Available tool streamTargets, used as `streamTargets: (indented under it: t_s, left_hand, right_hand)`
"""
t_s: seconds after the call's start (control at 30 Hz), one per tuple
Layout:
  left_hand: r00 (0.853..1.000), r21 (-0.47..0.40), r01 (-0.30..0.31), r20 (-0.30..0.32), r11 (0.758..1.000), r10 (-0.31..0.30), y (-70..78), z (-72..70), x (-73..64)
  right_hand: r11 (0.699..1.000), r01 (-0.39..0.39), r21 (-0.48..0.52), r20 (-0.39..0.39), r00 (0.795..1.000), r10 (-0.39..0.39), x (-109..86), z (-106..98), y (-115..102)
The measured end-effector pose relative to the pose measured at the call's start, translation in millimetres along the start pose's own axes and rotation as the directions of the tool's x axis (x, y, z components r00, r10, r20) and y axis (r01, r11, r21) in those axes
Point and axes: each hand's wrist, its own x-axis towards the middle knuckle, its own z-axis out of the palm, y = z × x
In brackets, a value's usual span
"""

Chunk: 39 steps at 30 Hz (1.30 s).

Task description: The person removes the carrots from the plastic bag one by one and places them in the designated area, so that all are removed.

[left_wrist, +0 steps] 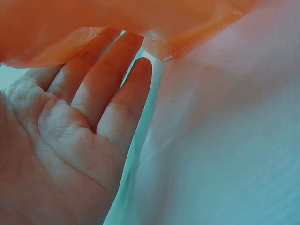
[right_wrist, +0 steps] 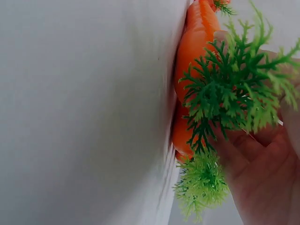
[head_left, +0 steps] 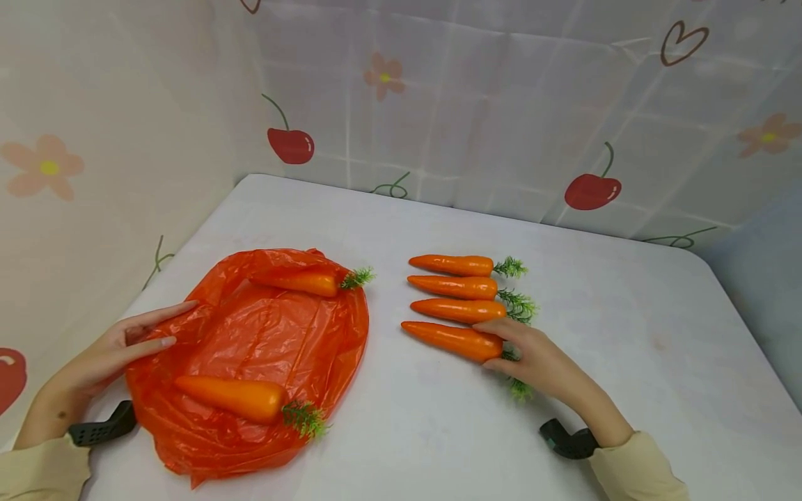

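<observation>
My left hand [head_left: 119, 351] lies at the left side of a crumpled red plastic bag [head_left: 263, 327], fingers extended against its rim. In the left wrist view its fingers [left_wrist: 89, 89] reach loosely up under the plastic. One carrot [head_left: 303, 282] with a green tuft lies at the far side of the bag, another carrot [head_left: 234, 396] at the near side. My right hand [head_left: 532, 351] grips the thick end of the nearest carrot [head_left: 447, 337] in a row on the table. Its leafy top [right_wrist: 234, 89] hangs before the palm in the right wrist view.
Three more carrots lie side by side beyond the held one: a near carrot [head_left: 457, 309], a middle carrot [head_left: 454, 287] and a far carrot [head_left: 454, 264]. The white table [head_left: 401, 431] is backed by a patterned curtain [head_left: 438, 118] along its far edge.
</observation>
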Motion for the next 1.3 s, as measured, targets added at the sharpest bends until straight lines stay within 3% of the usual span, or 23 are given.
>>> streamTargets:
  t_s: [0.3,0.77,1.03,1.3]
  left_hand:
    - [1.000,0.010,0.018,0.001,1.000,-0.018,-0.4,-0.5,0.3]
    - [1.000,0.000,0.011,0.003,1.000,-0.011,-0.8,-0.8,0.0]
    - [1.000,0.005,0.015,0.004,1.000,-0.015,1.2,-0.2,0.4]
    - [1.000,0.003,-0.024,0.004,1.000,0.024,0.9,-0.2,-1.0]
  right_hand:
    - [0.999,-0.006,-0.037,-0.043,0.999,0.004,-2.3,-3,5]
    - [0.990,0.064,-0.126,-0.135,0.987,-0.081,-4.9,-9,7]
    - [0.983,0.019,-0.180,-0.141,0.989,-0.045,-4.0,-11,-6]
    - [0.983,0.004,-0.184,-0.150,0.988,-0.032,5.5,-20,-32]
